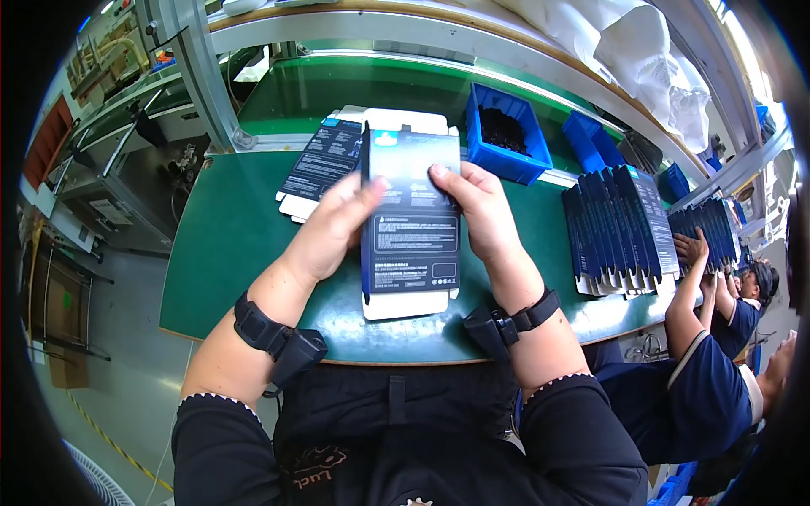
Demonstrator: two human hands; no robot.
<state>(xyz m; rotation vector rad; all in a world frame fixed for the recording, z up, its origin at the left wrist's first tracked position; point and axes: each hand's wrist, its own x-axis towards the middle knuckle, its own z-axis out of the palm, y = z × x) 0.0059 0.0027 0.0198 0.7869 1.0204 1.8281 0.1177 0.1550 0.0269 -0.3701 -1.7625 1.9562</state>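
Note:
Between my two hands is a dark blue cardboard box (413,223) with white printing and white end flaps sticking out at top and bottom. My left hand (337,215) grips its left edge, the thumb lying on the printed face. On the right edge my right hand (477,198) holds it, thumb also on the front and fingers curled behind. The box is above the green table (245,253), near its front edge. Behind my left hand lie more flat dark cartons (321,160) with white flaps, partly covered by the held one.
A blue bin (510,169) with small dark pieces stands at the back, another blue bin (591,139) beside it. A row of upright dark boxes (620,228) is on the right. A co-worker's hand (692,247) touches further boxes. A metal frame post (207,84) rises at left.

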